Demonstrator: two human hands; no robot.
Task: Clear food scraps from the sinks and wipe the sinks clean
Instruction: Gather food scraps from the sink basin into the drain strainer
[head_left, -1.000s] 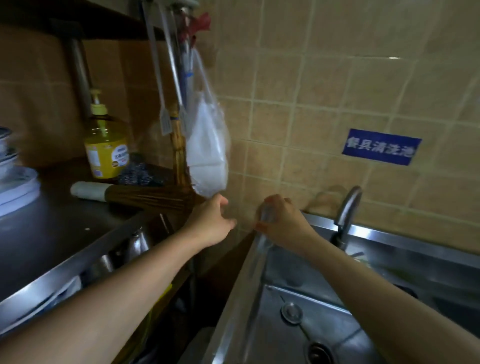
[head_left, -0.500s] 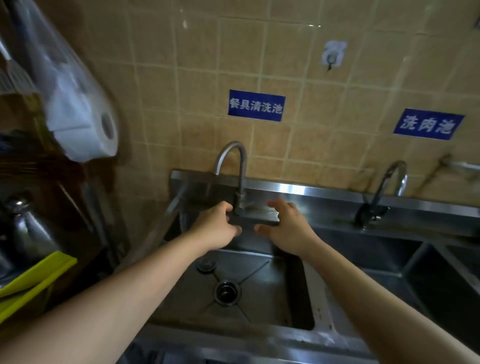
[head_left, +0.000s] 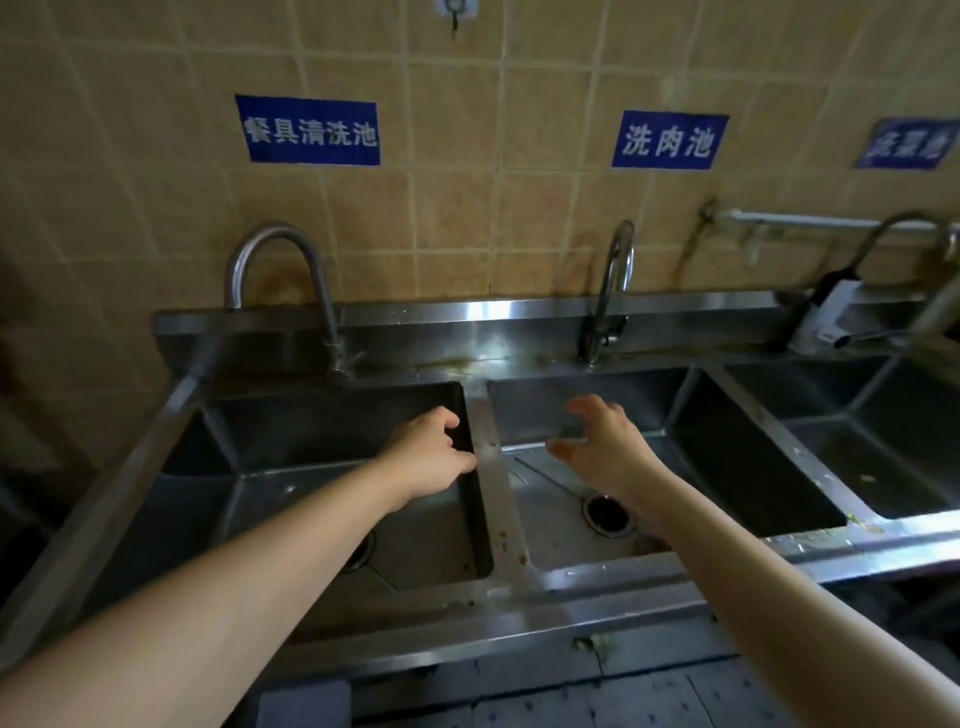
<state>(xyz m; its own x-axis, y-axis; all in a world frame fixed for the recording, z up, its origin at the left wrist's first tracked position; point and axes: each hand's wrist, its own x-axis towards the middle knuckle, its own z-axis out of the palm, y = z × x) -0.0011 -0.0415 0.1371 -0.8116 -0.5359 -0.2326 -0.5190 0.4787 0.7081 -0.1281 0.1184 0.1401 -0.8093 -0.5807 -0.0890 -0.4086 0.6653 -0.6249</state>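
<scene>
Near: scrap bits (head_left: 592, 643) on brushed steel front rim. L hand (head_left: 427, 457) loosely curled over left sink (head_left: 291, 499), holding nothing; R hand (head_left: 605, 447) fingers spread over middle sink (head_left: 727, 467), w/ dark round drain (head_left: 608, 514). Far: curved faucets, tan tile.

View swings right, away from the hanging bag and shelf; three basins now show. Both hands leave the sink's left corner: left hand (head_left: 428, 457) now hangs over the left basin (head_left: 311, 499), right hand (head_left: 605, 447) over the middle basin (head_left: 727, 467), fingers spread wider, empty.
</scene>
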